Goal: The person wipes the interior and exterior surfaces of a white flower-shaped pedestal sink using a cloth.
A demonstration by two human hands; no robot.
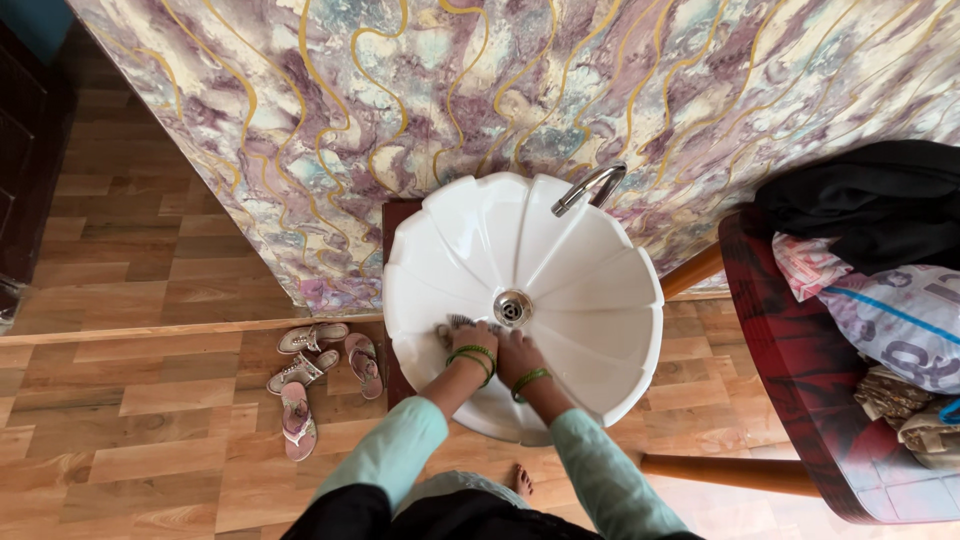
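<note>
My left hand (pixel 473 339) presses a small grey scrubbing pad (pixel 458 323) against the inner wall of the white fluted ceramic basin (pixel 560 260), fingers curled over it. My right hand (pixel 517 352) rests just beside, fingers together, below the metal drain (pixel 512 307).

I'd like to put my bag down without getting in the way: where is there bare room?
Bare wood floor lies left of the sandals. Inside the white basin, the far half between drain and tap is free. Crowded: the near rim, where both hands press a scrubber, and the cloth-piled red chair.
</note>
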